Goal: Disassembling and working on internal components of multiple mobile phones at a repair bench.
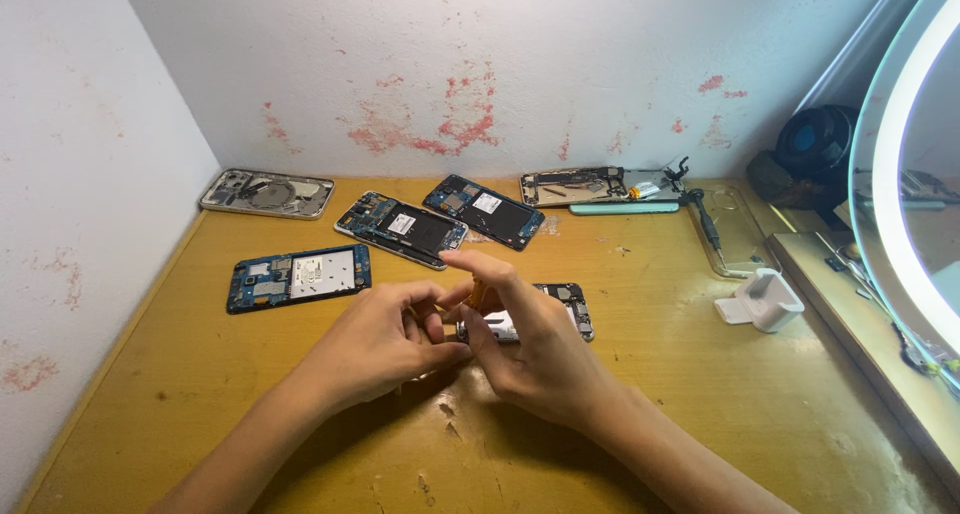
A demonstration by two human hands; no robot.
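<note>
Wooden desk [700, 374] with five opened phones fanned from ten to one o'clock; a sixth dismantled phone [560, 309] lies at centre beneath both hands. Left hand [375, 349] curls with fingertips pressed together beside the phone; right hand [530, 349] pinches a small orange tool [478, 294], index finger raised. Judged risk: the tool slipping and scratching the board.
</note>
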